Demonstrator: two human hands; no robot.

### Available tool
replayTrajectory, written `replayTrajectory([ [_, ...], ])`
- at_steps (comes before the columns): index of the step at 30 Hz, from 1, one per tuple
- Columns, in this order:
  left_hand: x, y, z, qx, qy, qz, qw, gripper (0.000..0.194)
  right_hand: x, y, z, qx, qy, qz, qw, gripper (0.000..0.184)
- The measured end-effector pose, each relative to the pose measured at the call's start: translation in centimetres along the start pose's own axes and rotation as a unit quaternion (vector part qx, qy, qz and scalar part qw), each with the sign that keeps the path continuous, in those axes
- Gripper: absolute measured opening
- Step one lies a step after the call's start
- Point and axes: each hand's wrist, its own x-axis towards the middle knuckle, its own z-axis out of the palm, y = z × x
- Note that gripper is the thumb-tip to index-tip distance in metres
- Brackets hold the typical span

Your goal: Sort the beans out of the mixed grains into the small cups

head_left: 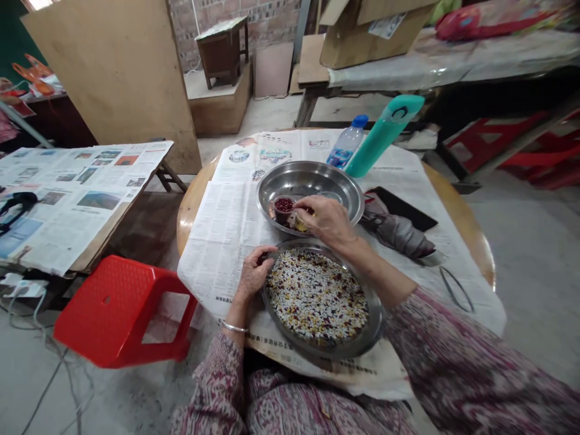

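A round metal tray [378, 329] near my lap is spread with mixed white, yellow and dark red grains and beans [317, 293]. At its left edge, my left hand [255, 272] is closed on the rim, fingers curled and a silver bangle on the wrist. My right hand [324, 219] reaches over a deeper metal bowl [310, 172] just behind the tray. Its fingertips are pinched together beside a small clear cup of dark red beans [284, 207]; what they hold is too small to make out. Yellow kernels [299, 223] show under those fingers, partly hidden.
Newspaper [217, 223] covers the round wooden table. Behind the bowl stand a water bottle [347, 145] and a teal bottle [385, 136]. A folded grey umbrella [399, 232] and a dark flat case [403, 208] lie right. A red stool [113, 308] stands left.
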Motion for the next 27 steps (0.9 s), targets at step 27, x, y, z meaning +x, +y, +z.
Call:
replayTrajectory([
  [27, 0.1, -0.2, 0.4, -0.008, -0.006, 0.001, 1.0, 0.03, -2.4, -0.4, 0.2, 0.004, -0.045, -0.094, 0.995, 0.019],
])
